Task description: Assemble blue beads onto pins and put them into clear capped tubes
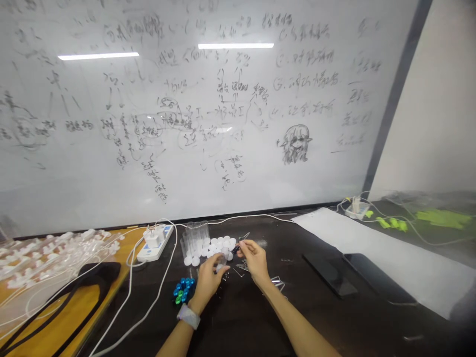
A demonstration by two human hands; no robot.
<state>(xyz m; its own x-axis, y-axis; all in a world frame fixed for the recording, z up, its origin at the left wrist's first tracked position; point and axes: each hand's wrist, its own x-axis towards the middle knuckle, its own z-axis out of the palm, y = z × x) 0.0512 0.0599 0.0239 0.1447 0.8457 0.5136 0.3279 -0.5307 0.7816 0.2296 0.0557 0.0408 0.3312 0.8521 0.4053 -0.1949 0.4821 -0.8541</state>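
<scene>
My left hand is curled around a small clear plastic tube over the dark table. My right hand pinches a small dark item, too small to name, right by the tube's mouth. Behind both hands stand several clear tubes and a cluster of white round caps. A bunch of blue and green beads lies just left of my left wrist. Metal clips lie under and beside my right hand.
A white power strip with cables sits at the left. A yellow board holds white plastic parts and a black strap. Two dark phones lie right, by white paper. A scribbled whiteboard stands behind.
</scene>
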